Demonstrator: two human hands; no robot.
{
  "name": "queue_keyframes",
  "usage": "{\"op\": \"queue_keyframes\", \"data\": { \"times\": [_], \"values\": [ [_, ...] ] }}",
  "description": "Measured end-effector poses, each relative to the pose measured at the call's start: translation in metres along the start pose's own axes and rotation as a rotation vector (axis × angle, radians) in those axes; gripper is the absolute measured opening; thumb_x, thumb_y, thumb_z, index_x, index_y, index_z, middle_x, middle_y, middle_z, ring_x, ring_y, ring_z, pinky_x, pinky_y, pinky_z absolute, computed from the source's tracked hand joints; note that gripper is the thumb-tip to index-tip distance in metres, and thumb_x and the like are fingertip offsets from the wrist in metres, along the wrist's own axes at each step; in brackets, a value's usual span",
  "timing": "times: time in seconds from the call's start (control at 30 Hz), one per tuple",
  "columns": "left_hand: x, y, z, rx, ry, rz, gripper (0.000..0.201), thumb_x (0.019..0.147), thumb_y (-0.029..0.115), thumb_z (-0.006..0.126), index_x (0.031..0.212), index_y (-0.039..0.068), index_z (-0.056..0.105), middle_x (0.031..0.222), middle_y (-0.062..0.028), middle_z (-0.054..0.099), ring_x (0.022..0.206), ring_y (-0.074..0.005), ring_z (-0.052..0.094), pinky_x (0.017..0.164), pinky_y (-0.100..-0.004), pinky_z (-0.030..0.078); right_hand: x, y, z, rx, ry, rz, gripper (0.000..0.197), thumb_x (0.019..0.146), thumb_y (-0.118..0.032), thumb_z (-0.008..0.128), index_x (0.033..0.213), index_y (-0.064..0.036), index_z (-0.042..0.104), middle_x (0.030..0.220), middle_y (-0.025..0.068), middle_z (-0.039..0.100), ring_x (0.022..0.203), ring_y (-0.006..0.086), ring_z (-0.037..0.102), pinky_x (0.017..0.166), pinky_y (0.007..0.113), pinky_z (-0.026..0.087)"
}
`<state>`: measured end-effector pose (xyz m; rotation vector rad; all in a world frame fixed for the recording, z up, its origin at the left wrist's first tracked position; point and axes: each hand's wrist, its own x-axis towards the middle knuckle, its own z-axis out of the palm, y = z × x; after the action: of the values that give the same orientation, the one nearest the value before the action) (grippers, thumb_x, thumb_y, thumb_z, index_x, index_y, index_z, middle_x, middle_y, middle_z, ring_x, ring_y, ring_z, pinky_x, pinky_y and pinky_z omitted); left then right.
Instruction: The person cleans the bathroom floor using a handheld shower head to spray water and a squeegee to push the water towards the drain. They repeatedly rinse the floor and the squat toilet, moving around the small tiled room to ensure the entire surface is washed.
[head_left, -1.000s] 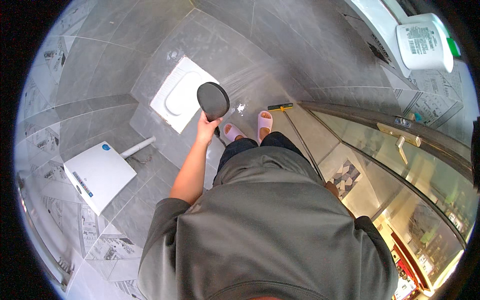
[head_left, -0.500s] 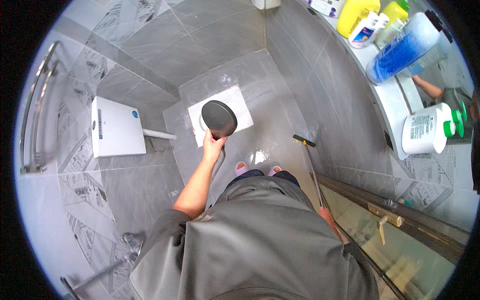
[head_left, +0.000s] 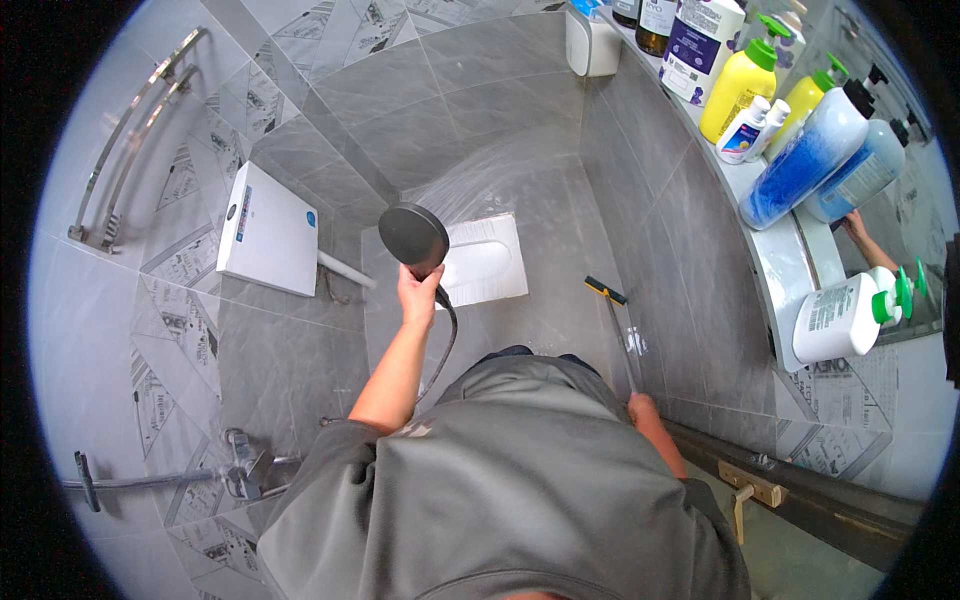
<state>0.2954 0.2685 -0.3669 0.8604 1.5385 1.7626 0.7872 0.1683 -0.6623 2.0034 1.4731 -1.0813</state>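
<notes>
My left hand is closed round the handle of a dark round shower head, its hose curving down beside my forearm. Fine water streams fan from it toward the far wall and floor. Beyond the hand, a white squat toilet is set in the grey tiled floor. On the right, my right hand grips the pole of a long-handled floor brush. The brush head, dark green with yellow, is on the floor near the right wall. My right fingers are partly hidden.
Several bottles, including a blue one, stand on a shelf at right. A white cistern and a towel rail are on the left wall. A mixer tap is lower left; a door handle lower right.
The view has shifted, showing more of the far wall and shelf. Spray now spreads clearly toward the far wall. The shower head has turned slightly; both hands keep their holds.
</notes>
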Motion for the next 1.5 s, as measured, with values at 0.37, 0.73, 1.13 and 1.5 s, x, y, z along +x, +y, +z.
{"op": "queue_keyframes", "data": {
  "times": [0.37,0.73,1.13,1.5],
  "values": [
    [0.033,-0.004,-0.022,0.078,0.265,0.098,0.032,0.07,0.0,0.065,0.096,0.003,0.047,0.086,-0.0014,0.055,0.075,-0.0098,0.051,0.071,-0.0239,0.04,-0.002,-0.014,-0.009,0.172,-0.093,0.116,0.025,0.076,-0.015,0.051,0.086,0.0054,0.061,0.08,0.0212,0.061,0.068,0.0352,0.06,0.058,0.043,0.047],
    [0.086,-0.029,-0.108,0.081,0.572,0.116,0.033,0.068,-0.003,0.065,0.095,0.001,0.047,0.091,-0.0056,0.056,0.079,-0.0148,0.053,0.074,-0.0281,0.041,0.01,0.017,0.032,0.078,-0.055,-0.013,0.026,0.076,-0.017,0.05,0.086,0.0051,0.061,0.081,0.0214,0.061,0.069,0.0353,0.059,0.059,0.043,0.046],
    [0.09,-0.012,-0.16,0.175,0.777,0.11,0.034,0.067,-0.002,0.066,0.096,0.001,0.048,0.091,-0.0057,0.057,0.08,-0.0154,0.053,0.075,-0.0289,0.041,0.051,0.033,0.047,-0.061,-0.053,-0.096,0.028,0.076,-0.018,0.05,0.086,0.0049,0.061,0.082,0.0218,0.06,0.071,0.0356,0.059,0.061,0.043,0.046],
    [0.069,-0.039,-0.245,0.173,0.978,0.001,0.036,0.068,-0.002,0.065,0.1,0.0,0.048,0.095,-0.0078,0.057,0.081,-0.0179,0.054,0.077,-0.0311,0.042,0.064,0.019,0.043,-0.147,-0.07,-0.134,0.029,0.076,-0.02,0.05,0.086,0.0047,0.061,0.083,0.0221,0.06,0.072,0.0357,0.059,0.062,0.043,0.046]
  ]
}}
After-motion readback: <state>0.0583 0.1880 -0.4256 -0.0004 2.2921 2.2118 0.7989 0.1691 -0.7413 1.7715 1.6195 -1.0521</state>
